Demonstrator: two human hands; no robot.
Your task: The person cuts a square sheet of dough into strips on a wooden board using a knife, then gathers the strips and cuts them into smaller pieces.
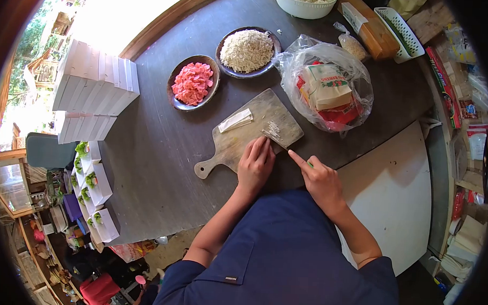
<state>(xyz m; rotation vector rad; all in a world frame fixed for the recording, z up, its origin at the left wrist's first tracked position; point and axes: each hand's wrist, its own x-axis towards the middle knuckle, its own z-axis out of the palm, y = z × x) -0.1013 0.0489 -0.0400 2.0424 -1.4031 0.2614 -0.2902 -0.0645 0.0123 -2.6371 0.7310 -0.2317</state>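
A worn wooden cutting board (236, 147) lies on the dark table in front of me. My left hand (256, 162) rests on its near edge, fingers bent and pressed together; what is under them is hidden. Thin white slivers (272, 131) lie just beyond those fingertips. Farther left on the board are flat pale slices (236, 120), of a food I cannot identify. My right hand (323, 185) is closed round a knife (310, 164), its index finger stretched along the top. Only a bit of green handle shows clearly; the thin blade points toward the board's near right corner.
Beyond the board stand a bowl of pink pieces (192, 84) and a bowl of white shreds (247, 51). A clear plastic bag (359, 86) with packets lies right. Stacked white boxes (99, 75) and open boxes with greens (106, 225) line the left edge. A white basin (305, 8) is at the back.
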